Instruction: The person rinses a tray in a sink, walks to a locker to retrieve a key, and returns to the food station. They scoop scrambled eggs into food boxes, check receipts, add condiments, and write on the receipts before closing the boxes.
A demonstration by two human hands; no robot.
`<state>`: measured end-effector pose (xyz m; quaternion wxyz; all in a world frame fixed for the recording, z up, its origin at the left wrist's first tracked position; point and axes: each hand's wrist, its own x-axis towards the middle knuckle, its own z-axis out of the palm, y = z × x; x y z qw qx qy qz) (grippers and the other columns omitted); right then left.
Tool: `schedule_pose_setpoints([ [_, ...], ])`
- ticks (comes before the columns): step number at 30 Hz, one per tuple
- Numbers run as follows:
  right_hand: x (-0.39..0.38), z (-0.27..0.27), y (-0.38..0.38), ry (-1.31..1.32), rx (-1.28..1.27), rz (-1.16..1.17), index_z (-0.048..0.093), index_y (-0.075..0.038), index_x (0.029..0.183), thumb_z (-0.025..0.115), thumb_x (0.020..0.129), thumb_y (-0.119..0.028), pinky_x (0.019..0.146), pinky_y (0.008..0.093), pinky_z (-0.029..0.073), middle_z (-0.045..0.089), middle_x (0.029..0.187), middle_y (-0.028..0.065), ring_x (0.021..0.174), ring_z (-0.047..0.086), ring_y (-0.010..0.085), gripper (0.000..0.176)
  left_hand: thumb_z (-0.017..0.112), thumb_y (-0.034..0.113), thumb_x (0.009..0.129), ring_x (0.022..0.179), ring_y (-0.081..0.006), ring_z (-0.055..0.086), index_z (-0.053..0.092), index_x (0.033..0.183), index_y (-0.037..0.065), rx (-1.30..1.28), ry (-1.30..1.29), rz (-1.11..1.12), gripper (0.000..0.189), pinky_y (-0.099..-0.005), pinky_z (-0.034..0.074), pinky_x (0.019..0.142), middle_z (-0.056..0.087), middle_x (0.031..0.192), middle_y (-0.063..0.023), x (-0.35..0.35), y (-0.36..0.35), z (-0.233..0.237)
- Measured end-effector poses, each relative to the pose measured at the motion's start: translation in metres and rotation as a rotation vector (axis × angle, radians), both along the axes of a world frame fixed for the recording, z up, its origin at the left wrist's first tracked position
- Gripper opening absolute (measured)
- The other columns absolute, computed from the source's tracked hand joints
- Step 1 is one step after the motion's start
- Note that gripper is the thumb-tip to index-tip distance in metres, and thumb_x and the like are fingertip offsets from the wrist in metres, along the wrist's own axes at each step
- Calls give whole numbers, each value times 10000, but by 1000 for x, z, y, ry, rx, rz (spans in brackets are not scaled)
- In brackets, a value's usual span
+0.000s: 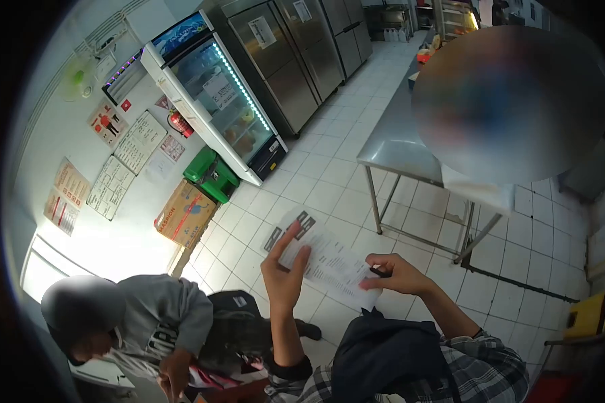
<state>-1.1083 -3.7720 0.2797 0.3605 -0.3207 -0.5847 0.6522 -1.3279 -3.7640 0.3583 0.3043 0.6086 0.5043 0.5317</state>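
A printed paper slip (336,267), like a receipt with lines of text and dark blocks at its top, is held up in front of me, tilted. My left hand (284,275) grips its left side, index finger and thumb lying over the printed face. At the lower right corner, my right hand (400,274) pinches the slip between thumb and fingers. A small dark object (381,272) shows between the right thumb and fingers; I cannot tell what it is. Below my hands is a dark apron (386,359) over a checked shirt.
At lower left a person in a grey hoodie (158,309) bends down close beside me. A steel table (400,144) stands ahead to the right, partly blurred. A glass-door fridge (222,101), green bin (212,174) and cardboard box (185,215) line the left wall.
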Motion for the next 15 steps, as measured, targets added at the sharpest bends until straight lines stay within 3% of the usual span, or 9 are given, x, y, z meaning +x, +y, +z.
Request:
schedule_pose_setpoints([
  [2, -6, 11, 26, 18, 20, -8, 595, -35, 869, 686, 829, -146, 587, 195, 355, 586, 717, -15, 645, 491, 12, 149, 641, -9, 805, 924, -123, 577, 582, 1196, 10, 27, -81, -83, 395, -261, 470, 835, 624, 1098, -109, -5, 37, 5],
  [6, -13, 7, 110, 100, 23, -315, 606, -27, 890, 637, 872, -150, 574, 198, 360, 577, 698, -24, 639, 491, 17, 128, 648, -8, 799, 928, -130, 588, 593, 1181, 14, -54, -111, -212, 386, -259, 484, 824, 630, 1088, -107, -5, 162, 24],
  [8, -11, 4, 149, 122, 38, -443, 612, -24, 884, 621, 884, -148, 557, 195, 355, 567, 685, -28, 624, 483, 17, 124, 658, 3, 795, 928, -145, 601, 603, 1162, 13, 41, -52, -279, 372, -265, 497, 813, 638, 1073, -111, 4, 228, 17],
  [11, -3, 5, 214, 114, -14, -564, 632, -29, 858, 600, 903, -185, 493, 191, 326, 532, 633, -33, 548, 433, 18, 165, 678, 12, 777, 924, -141, 615, 612, 1149, 18, 26, -18, -359, 379, -264, 501, 801, 641, 1094, -125, 18, 316, 10],
  [13, -1, 0, 253, 83, -166, -590, 651, -5, 839, 580, 915, -295, 582, 217, 382, 567, 674, -14, 637, 467, 44, 308, 682, 13, 771, 916, -139, 616, 618, 1139, 17, 3, -7, -356, 374, -262, 504, 793, 644, 1083, -123, 27, 356, 13],
  [15, 5, -6, 301, 36, -178, -571, 652, -6, 830, 569, 920, -310, 580, 219, 382, 560, 664, -18, 634, 457, 42, 328, 686, 15, 765, 908, -137, 618, 623, 1129, 16, -1, 0, -338, 369, -261, 507, 786, 646, 1073, -122, 32, 402, 12],
])
